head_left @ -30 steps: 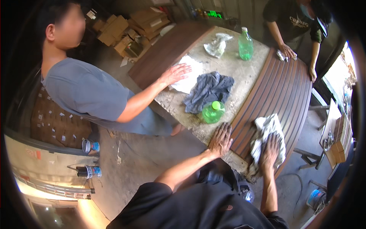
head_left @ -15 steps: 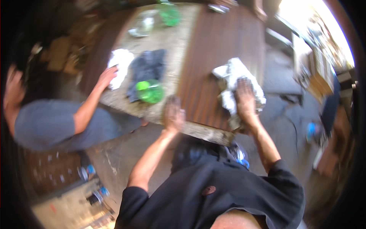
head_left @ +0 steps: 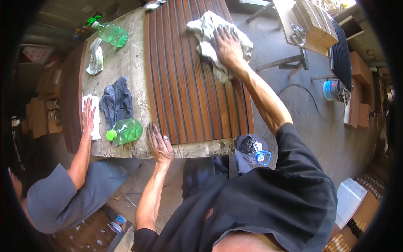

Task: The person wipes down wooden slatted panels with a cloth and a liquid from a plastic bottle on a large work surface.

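Note:
My right hand (head_left: 228, 47) lies flat on a crumpled white cloth (head_left: 208, 27), fingers stretched out and slightly apart. Under the cloth is a brown slatted wooden panel (head_left: 184, 96) with dark grooves. My left hand (head_left: 160, 145), its fingers extended and dark with stain, rests at the panel's near left corner, on the worn tabletop (head_left: 138, 94). Just left of it, a green plastic bottle (head_left: 127, 132) with a light green cap lies on its side against a dark grey rag (head_left: 116, 101).
At left, a co-worker's hand (head_left: 88, 115) rests on a white cloth (head_left: 95, 126) beside another dark panel (head_left: 72, 101). Farther back lie a second green bottle (head_left: 112, 34) and a clear crumpled plastic piece (head_left: 95, 56). A bucket (head_left: 247, 149) stands below the near edge; stacked boards (head_left: 315, 21) lie at right.
My right hand has pushed the white cloth away from me along the panel. My left hand stays by the near left corner. The whole view has shifted and is sharper.

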Action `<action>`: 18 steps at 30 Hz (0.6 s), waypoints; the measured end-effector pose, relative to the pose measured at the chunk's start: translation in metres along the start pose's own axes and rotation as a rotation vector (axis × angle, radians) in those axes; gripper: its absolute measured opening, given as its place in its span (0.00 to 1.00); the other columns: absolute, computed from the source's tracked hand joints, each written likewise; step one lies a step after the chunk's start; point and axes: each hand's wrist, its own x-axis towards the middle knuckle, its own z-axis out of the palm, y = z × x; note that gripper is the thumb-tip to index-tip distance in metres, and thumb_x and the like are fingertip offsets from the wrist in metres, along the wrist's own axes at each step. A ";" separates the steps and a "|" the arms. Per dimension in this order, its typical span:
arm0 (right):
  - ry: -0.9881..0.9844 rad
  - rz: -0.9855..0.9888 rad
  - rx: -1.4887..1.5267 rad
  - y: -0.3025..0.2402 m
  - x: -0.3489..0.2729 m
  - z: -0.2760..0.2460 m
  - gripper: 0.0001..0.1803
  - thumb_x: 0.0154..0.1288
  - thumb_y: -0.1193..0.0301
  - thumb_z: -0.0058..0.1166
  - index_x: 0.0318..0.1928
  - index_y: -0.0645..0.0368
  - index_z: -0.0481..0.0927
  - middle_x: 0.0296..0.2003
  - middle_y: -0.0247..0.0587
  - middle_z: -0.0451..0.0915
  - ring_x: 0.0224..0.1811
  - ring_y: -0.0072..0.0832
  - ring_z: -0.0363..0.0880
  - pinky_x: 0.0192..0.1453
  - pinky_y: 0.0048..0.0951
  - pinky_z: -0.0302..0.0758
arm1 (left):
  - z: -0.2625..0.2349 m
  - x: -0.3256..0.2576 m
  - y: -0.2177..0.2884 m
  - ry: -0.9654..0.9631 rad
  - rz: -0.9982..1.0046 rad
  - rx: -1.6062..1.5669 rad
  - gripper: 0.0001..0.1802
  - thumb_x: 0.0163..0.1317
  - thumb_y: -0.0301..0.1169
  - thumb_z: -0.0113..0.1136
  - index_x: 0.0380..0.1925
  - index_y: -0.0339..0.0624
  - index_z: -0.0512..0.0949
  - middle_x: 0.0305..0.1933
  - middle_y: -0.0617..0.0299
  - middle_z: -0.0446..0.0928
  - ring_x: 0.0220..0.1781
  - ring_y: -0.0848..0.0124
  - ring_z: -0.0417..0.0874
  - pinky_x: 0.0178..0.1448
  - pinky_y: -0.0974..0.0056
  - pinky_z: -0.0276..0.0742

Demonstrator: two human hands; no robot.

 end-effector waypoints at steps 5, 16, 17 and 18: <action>-0.281 -0.133 0.025 -0.054 -0.197 -0.046 0.32 0.82 0.56 0.35 0.75 0.64 0.61 0.76 0.58 0.58 0.81 0.50 0.53 0.82 0.54 0.50 | -0.004 0.001 -0.008 0.024 0.010 0.016 0.33 0.76 0.36 0.39 0.75 0.25 0.55 0.78 0.34 0.57 0.80 0.39 0.56 0.82 0.42 0.50; -0.070 -0.003 -0.082 0.027 0.057 0.004 0.32 0.80 0.59 0.36 0.77 0.63 0.59 0.78 0.54 0.56 0.82 0.45 0.50 0.84 0.45 0.46 | -0.008 0.003 0.003 -0.002 -0.019 -0.078 0.35 0.72 0.36 0.44 0.74 0.26 0.57 0.77 0.32 0.57 0.80 0.37 0.56 0.83 0.41 0.49; 0.015 -0.033 -0.108 0.040 0.079 0.015 0.31 0.81 0.58 0.35 0.75 0.64 0.63 0.77 0.55 0.59 0.81 0.47 0.54 0.83 0.46 0.48 | -0.008 0.005 0.005 0.015 -0.030 -0.062 0.35 0.72 0.36 0.44 0.74 0.26 0.57 0.77 0.32 0.57 0.80 0.37 0.56 0.83 0.41 0.49; 0.028 -0.020 -0.100 0.036 0.086 0.022 0.30 0.81 0.58 0.36 0.74 0.64 0.65 0.76 0.56 0.60 0.80 0.48 0.55 0.83 0.46 0.49 | -0.009 0.004 0.005 -0.001 -0.052 -0.061 0.35 0.72 0.36 0.45 0.74 0.26 0.56 0.78 0.31 0.56 0.80 0.37 0.55 0.83 0.41 0.49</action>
